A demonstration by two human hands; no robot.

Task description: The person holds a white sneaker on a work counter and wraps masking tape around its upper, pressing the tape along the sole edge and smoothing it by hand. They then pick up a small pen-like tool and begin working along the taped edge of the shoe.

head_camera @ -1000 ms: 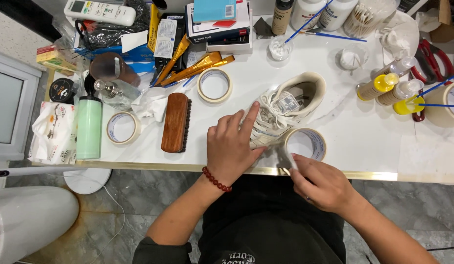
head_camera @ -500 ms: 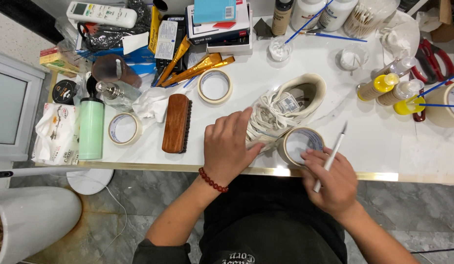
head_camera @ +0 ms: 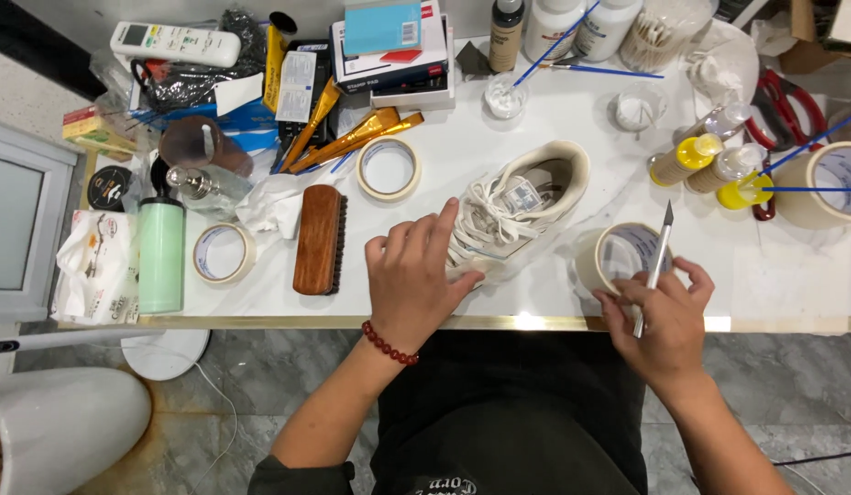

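Observation:
A white laced sneaker [head_camera: 526,206] lies on the white table [head_camera: 554,128], toe toward me. My left hand [head_camera: 414,275], with a red bead bracelet at the wrist, rests flat on the toe of the sneaker and holds it down. My right hand [head_camera: 662,316] grips a thin craft knife [head_camera: 656,261], blade pointing up and away. The same hand's fingers touch a roll of masking tape [head_camera: 618,254] that stands just right of the sneaker near the table's front edge.
A wooden brush [head_camera: 320,238], two more tape rolls [head_camera: 224,254] [head_camera: 388,169], a green bottle [head_camera: 160,257], yellow-capped bottles [head_camera: 714,165], red scissors [head_camera: 796,105], blue-handled brushes and boxes crowd the table. A gold strip [head_camera: 260,322] edges the front.
My right hand has moved right and away from the sneaker, with the knife now upright beside the tape roll. The left hand has stayed on the sneaker's toe.

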